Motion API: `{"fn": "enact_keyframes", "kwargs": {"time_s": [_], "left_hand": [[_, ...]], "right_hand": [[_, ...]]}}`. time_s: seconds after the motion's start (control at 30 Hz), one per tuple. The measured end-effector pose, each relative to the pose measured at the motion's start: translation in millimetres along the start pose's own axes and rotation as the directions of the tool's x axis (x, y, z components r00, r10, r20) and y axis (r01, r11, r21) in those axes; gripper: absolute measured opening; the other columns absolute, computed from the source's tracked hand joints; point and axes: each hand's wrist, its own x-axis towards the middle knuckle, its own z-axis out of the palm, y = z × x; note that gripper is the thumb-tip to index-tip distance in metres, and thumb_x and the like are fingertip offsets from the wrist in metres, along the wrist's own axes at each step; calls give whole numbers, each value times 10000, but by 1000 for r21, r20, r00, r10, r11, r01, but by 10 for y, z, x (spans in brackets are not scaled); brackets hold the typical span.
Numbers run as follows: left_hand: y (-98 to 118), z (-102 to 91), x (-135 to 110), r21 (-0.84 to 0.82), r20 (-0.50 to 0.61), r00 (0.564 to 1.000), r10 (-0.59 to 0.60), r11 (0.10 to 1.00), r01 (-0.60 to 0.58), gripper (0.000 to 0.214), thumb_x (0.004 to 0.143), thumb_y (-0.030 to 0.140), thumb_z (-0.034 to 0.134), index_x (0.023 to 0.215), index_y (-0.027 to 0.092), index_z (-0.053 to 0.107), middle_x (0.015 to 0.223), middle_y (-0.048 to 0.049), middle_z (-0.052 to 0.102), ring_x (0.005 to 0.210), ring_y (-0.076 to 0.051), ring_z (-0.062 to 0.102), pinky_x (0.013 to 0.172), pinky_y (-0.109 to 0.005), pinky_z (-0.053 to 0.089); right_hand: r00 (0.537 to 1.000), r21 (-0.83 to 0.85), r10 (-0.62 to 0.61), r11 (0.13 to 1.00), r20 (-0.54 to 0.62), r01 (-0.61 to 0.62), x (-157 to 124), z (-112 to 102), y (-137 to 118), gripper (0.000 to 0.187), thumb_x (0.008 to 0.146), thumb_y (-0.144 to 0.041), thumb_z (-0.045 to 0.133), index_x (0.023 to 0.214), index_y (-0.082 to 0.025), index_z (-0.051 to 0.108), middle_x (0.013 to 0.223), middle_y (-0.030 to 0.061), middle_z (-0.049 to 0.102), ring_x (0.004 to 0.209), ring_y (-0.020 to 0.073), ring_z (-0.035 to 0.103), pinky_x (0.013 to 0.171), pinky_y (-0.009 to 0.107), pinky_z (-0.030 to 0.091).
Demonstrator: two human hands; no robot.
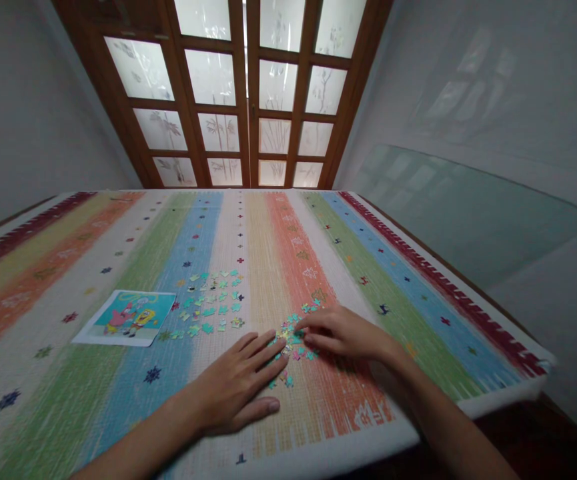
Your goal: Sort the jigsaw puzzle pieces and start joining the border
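Observation:
A loose heap of small jigsaw puzzle pieces (295, 339), mostly turquoise with some pink and yellow, lies between my two hands. My left hand (245, 381) rests flat with its fingers stretched, the tips touching the heap's left side. From the right, my right hand (341, 333) reaches over the heap, thumb and forefinger brought close together at a piece. Whether a piece is gripped there is hidden. Left of the heap, several separate puzzle pieces (209, 311) are laid out in rough rows. A printed cartoon picture (131, 317) on a white sheet lies further left.
A striped, patterned cloth (168, 400) covers the wide surface, its front edge close to my forearms. Wooden doors with frosted panes (218, 132) stand beyond the far edge. A pale glass-like panel (458, 207) leans along the right wall.

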Motion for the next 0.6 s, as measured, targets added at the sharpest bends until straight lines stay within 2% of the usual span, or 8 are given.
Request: {"fn": "enact_keyframes", "kwargs": {"time_s": [0.13,0.3,0.4,0.5,0.6], "left_hand": [[-9,13,-14,-30,-38,999,-4,1000,3,578,1068,506,466,1532,163,444,1570,-151,498,1473,-331,420,1163,-502,406],[-10,30,-22,-51,-69,997,20,998,-24,543,1078,491,446,1486,136,489,1550,-175,514,1446,-315,469,1165,-496,427],[-6,23,-8,-60,-85,996,24,998,-29,524,1072,482,464,1460,132,511,1533,-174,533,1431,-313,488,1158,-494,444],[7,17,12,-55,-102,994,33,998,-39,501,1075,470,453,1425,122,535,1504,-168,563,1405,-311,512,1153,-492,455],[32,18,33,-58,-177,984,31,997,-42,415,1090,398,403,1334,118,590,1430,-151,625,1365,-296,538,1161,-490,446]], "right_hand": [[995,-45,6,999,103,-1,20,22,-72,203,993,-201,605,1140,-189,744,992,85,784,852,195,690,753,289,456],[995,-101,69,993,68,-62,23,15,-59,187,1015,-250,595,1113,-191,742,995,89,780,866,204,686,759,298,455],[997,-133,69,989,36,-63,53,96,-56,177,1010,-261,598,1107,-190,728,983,90,770,857,211,675,737,299,439],[996,-172,91,981,18,-87,81,188,-58,147,1000,-254,598,998,-183,727,903,83,754,790,199,646,690,294,406],[996,-111,93,990,14,-91,86,219,-50,133,990,-223,594,961,-185,718,849,59,733,737,175,610,670,283,387]]}}
